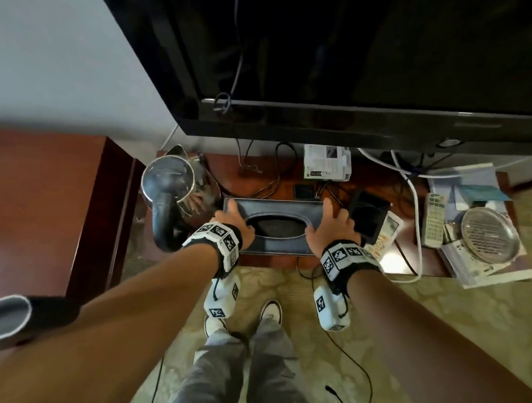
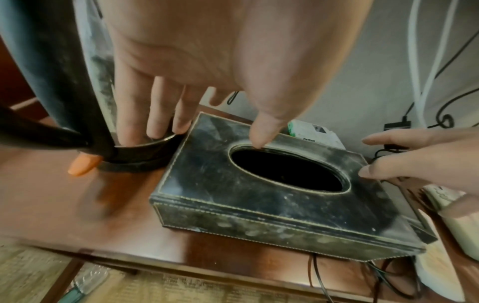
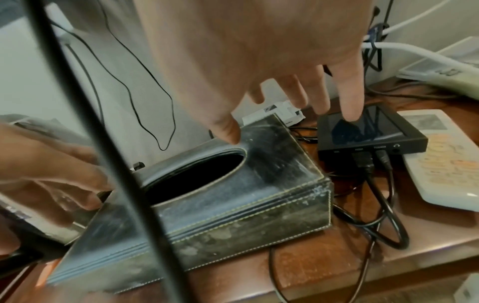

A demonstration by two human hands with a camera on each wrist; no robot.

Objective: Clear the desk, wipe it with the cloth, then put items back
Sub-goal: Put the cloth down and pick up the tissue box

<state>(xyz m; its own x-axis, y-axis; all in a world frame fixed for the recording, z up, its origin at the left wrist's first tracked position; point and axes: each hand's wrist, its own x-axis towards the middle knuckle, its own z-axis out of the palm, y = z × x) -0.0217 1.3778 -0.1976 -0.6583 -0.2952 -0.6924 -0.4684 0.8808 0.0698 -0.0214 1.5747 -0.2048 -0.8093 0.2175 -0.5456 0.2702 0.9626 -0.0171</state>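
A dusty dark leather tissue box [image 1: 273, 208] [image 2: 207, 176] [image 3: 274, 174] with an empty oval opening lies on the red-brown desk [image 1: 253, 178]. My left hand [image 1: 236, 221] [image 2: 210, 133] is at its left end: the thumb touches the oval's rim and the straight fingers reach down between the box and the kettle base. My right hand [image 1: 330, 225] [image 3: 290, 123] is at the right end, thumb by the oval, fingers spread over the black device. No cloth is in view.
A steel kettle [image 1: 171, 182] [image 2: 51, 71] stands tight against the box's left. Right of it lie a cabled black device [image 1: 367, 218] [image 3: 368, 131], a white remote [image 1: 385, 237] [image 3: 440, 160], another remote [image 1: 434, 221] and a glass dish [image 1: 489, 235] on papers. A television [image 1: 325, 67] overhangs.
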